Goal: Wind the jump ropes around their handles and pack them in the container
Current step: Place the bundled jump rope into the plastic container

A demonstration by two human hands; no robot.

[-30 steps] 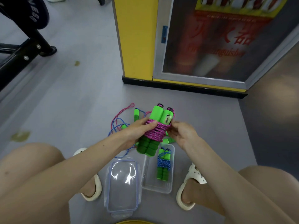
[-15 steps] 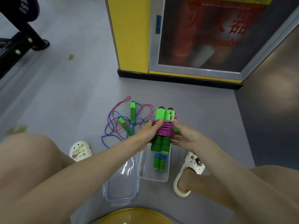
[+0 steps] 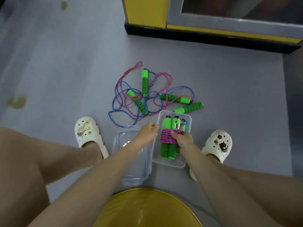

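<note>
Yellow round surface (image 3: 147, 208): nearest, at the bottom edge between the knees.
Lid (image 3: 136, 174): clear, flat on the floor (image 3: 65, 63), touching the left side of the container.
Container (image 3: 168, 163): clear, open, between two white shoes (image 3: 88, 133).
Wound rope (image 3: 165, 136): pink cord around two green handles, lying inside the container; a bit of blue cord shows at its right.
Right hand (image 3: 182, 140): fingers clamped on the wound rope's pink coils.
Left hand (image 3: 146, 132): fingers curled in, holding nothing, just beside the container's left rim.
Loose ropes (image 3: 145, 82): blue and pink, tangled with four green handles, beyond the container.
Yellow cabinet (image 3: 146, 12): farthest.
</note>
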